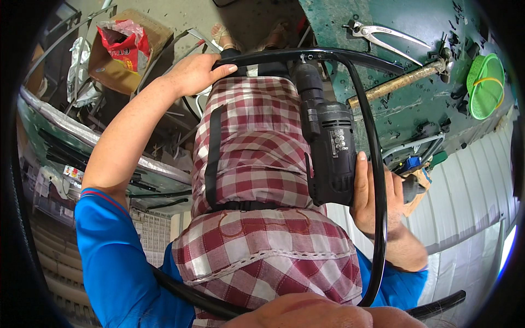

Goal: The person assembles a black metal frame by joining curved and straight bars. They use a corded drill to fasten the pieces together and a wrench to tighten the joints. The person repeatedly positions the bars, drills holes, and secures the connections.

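Note:
My left hand [198, 74] is closed round one end of a black bent tube frame [257, 57], with the thumb lying along it. The frame crosses in front of my apron and loops back on the right past my forearm. In my right hand [377, 197] is a black power drill [332, 147], gripped at its rear; the tube hides part of this hand. The drill's nose points away from me and meets the tube near a small bright fitting [306, 56]. Whether the bit is inside a hole cannot be made out.
On the green workbench [339, 27] at the far right lie pincers [383, 38], a wooden-handled hammer [402, 82], a green plastic basket [485, 87] and several small black pieces. A cardboard box [117, 76] with a red bag [124, 46] stands at the far left, near metal frames.

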A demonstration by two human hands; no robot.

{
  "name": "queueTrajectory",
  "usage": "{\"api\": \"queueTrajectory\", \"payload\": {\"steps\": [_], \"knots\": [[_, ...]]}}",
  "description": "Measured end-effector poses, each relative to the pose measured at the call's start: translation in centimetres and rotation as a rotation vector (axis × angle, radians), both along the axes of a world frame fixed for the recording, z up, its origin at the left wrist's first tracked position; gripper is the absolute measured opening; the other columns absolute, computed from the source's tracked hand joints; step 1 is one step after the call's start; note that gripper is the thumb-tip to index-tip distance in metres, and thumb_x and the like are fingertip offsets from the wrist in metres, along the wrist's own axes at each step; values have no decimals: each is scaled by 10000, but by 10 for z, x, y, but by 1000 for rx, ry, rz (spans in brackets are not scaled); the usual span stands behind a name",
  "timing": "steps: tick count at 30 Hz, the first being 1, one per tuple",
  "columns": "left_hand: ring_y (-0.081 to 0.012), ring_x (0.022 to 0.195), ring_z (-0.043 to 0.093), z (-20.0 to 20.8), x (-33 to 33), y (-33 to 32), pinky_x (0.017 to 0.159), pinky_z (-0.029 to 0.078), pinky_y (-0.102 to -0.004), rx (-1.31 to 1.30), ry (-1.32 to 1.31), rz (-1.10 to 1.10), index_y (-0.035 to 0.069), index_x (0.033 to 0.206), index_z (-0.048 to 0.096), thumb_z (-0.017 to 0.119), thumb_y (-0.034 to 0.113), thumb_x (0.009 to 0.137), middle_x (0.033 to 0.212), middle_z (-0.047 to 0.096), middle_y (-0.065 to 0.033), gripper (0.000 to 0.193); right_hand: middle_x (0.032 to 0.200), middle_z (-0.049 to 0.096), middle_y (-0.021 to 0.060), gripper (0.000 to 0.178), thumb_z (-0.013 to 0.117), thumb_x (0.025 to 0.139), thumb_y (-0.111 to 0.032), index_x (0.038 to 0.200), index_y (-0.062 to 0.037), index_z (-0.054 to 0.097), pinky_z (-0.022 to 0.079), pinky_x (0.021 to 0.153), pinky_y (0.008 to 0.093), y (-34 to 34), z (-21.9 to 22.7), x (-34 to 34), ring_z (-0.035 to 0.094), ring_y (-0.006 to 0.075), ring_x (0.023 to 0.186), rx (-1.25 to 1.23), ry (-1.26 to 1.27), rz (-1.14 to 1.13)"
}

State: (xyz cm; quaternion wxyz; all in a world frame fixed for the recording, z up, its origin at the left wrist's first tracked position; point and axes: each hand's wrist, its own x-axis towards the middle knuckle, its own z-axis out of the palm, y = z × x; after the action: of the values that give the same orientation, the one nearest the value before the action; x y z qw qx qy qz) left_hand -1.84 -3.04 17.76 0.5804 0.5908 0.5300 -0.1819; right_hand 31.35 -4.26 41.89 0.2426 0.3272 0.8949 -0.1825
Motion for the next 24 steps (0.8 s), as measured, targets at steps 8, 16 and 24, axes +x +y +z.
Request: {"api": "queueTrajectory", "payload": {"steps": [8,16,24], "knots": [[-392,825,642,-13,0,6,748,491,-453,32,-19,-90,-12,980,626,661,187,813,784,643,-231,262,789,636,172,300,563,814,-87,1053,44,689,541,664,453,24,12,-30,624,325,727,241,-106,588],[-384,788,650,-16,1,6,719,498,-450,27,-73,-63,-10,892,618,636,151,775,744,638,-221,200,784,637,166,280,557,836,-75,1053,57,676,536,652,449,5,8,-30,629,307,725,253,-128,524],[-383,802,652,-17,1,6,734,500,-448,44,-61,-80,-12,902,627,630,161,772,766,644,-228,216,779,641,179,274,564,838,-73,1057,43,680,535,654,448,3,5,-32,627,301,717,276,-134,516]]}}
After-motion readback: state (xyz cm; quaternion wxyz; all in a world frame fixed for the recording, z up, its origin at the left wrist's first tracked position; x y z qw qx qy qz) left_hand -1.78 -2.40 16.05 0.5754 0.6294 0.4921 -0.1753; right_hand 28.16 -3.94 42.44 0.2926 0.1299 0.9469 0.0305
